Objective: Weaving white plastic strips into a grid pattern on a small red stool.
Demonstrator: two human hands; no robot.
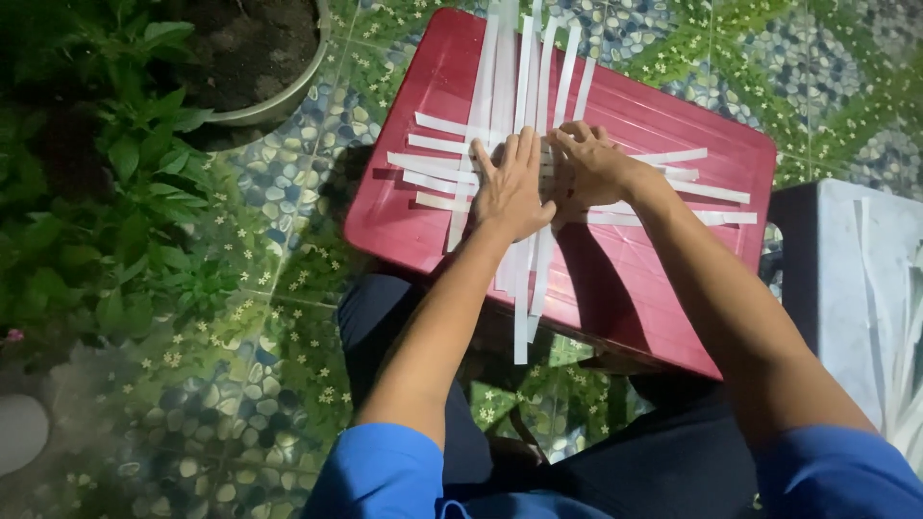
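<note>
both hands down on a woven mat of white strips [524, 144], just above centre of the frame. left hand [510, 187] pressed flat, palm down, fingers together and stretched out pointing toward the top of the frame, thumb out to the side. right hand [586, 168] right next to it, touching or nearly so, fingers curled down onto the strips, looks like pinching one near the crossing point but can't tell for sure what's actually between the fingertips.

strips laid crosswise: a bunch running up and down, poking off the top edge of the frame and hanging over the near edge of the red board [423, 221], plus several running left to right, ends sticking out on both sides of the hands. board sitting tilted in the frame, propped over dark-trousered knees [385, 317], taking up the upper middle.

blue sleeves [385, 476] along the bottom edge. floor [240, 404] underneath in pebble and flower pattern tiles. leafy green plants [106, 173] filling the left side, round pot [260, 58] with soil at upper left. grey stool [836, 279] at the right edge with more loose white strips [904, 356] lying on it, well apart from the hands.
</note>
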